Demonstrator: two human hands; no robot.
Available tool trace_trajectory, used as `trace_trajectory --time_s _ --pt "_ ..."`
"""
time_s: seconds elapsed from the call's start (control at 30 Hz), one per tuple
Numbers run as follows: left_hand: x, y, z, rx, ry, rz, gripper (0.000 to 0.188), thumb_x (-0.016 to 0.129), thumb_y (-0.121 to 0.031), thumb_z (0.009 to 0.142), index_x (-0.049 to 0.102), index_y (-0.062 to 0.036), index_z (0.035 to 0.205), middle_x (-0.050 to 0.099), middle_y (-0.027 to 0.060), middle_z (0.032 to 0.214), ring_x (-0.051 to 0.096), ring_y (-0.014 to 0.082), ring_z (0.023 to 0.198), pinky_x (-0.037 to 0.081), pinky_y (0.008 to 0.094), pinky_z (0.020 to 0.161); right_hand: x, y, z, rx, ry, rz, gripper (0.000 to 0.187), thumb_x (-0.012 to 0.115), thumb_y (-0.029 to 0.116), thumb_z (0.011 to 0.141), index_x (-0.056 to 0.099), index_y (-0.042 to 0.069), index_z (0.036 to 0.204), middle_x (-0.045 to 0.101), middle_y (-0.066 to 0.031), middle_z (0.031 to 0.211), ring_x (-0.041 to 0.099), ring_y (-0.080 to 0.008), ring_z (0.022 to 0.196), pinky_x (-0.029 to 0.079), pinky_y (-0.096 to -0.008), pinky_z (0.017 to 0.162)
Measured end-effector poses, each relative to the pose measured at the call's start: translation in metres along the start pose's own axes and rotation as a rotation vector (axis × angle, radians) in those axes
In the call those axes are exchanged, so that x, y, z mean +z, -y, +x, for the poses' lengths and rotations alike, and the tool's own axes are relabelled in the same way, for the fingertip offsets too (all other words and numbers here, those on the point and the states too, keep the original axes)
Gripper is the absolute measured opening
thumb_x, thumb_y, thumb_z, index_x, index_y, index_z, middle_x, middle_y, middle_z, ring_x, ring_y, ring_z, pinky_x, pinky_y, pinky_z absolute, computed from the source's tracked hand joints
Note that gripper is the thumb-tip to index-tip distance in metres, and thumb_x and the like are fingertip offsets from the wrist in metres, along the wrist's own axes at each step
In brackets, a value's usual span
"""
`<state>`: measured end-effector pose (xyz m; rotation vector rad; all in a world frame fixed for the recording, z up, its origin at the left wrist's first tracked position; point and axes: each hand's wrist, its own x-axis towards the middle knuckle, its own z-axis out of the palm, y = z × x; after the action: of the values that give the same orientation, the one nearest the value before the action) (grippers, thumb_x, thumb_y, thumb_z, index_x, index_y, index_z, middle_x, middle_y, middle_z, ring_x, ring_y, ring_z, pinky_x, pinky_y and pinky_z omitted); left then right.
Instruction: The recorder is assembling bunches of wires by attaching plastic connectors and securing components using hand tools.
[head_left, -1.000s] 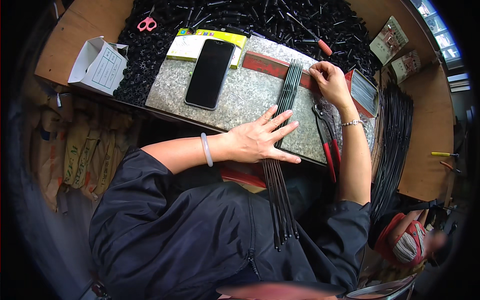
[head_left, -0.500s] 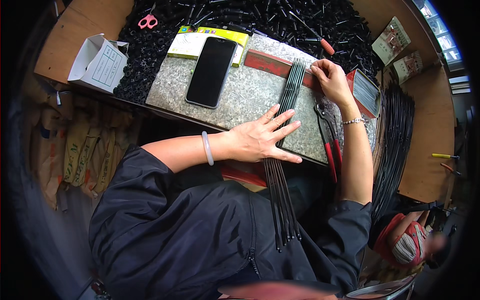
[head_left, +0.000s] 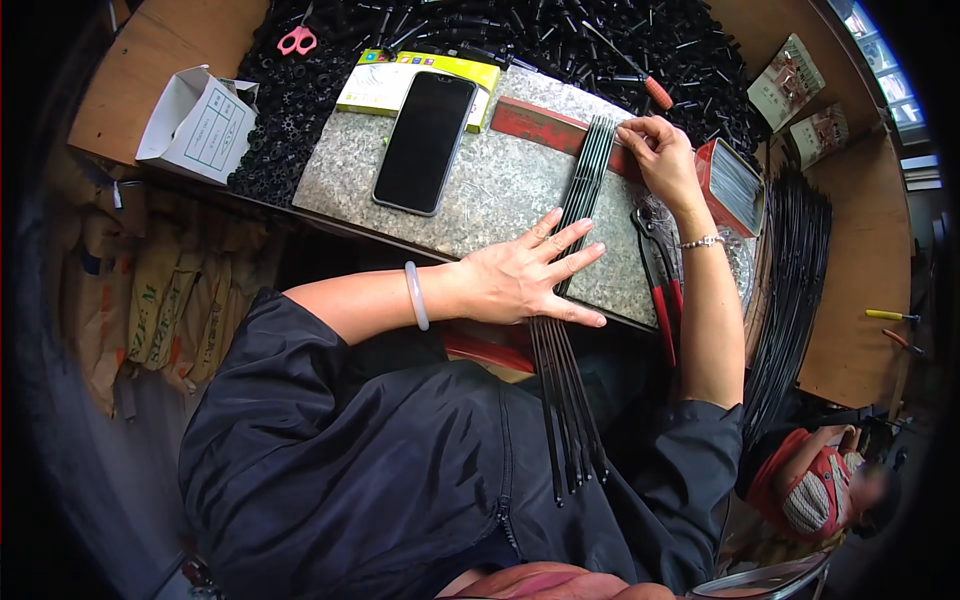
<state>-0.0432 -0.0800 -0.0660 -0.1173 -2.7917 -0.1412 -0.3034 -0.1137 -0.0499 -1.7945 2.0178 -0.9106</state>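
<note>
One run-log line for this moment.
left hand: spread over black rods; right hand: pinched beside rods' upper ends, contents unclear; rods: across red bar; pliers: right of rods

right hand [head_left: 662, 162]: fingertip contents unclear | black rods [head_left: 592, 170]: partly hidden (under left hand [head_left: 512, 280]) | parts pile [head_left: 545, 32]: cropped above

Black rectangular smartphone [head_left: 425, 143] there, overlapping a flat white-and-lime cardboard box [head_left: 374, 88]; pink-handled scissors [head_left: 297, 41] upper left, open white carton [head_left: 210, 130] nearby!
</note>
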Motion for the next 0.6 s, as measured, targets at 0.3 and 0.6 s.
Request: trace_trajectory --time_s 0.3,0.6 --pt "0.0 0.0 0.0 0.014 -0.009 0.01 0.065 0.048 -0.017 0.082 0.033 -0.049 0.136 0.035 0.0169 0.141 0.034 0.0443 0.128 0.028 0.0614 0.102 0.001 -0.006 0.002 0.032 0.047 0.252 0.016 0.062 0.013 0.088 0.063 -0.003 0.09 0.062 0.0004 0.076 0.055 -0.0047 0.072 0.045 -0.0207 0.066" --pt "0.0 0.0 0.0 -0.021 -0.016 -0.038 0.069 0.05 -0.013 0.08 0.033 -0.0484 0.136 0.032 0.0185 0.142 0.032 0.0473 0.128 0.033 0.0607 0.1 0.0 0.007 0.003 0.03 0.089 0.1 0.015 0.06 0.012 0.089 0.06 -0.003 0.088 0.061 -0.0001 0.075 0.052 -0.0054 0.07 0.044 -0.0213 0.067"
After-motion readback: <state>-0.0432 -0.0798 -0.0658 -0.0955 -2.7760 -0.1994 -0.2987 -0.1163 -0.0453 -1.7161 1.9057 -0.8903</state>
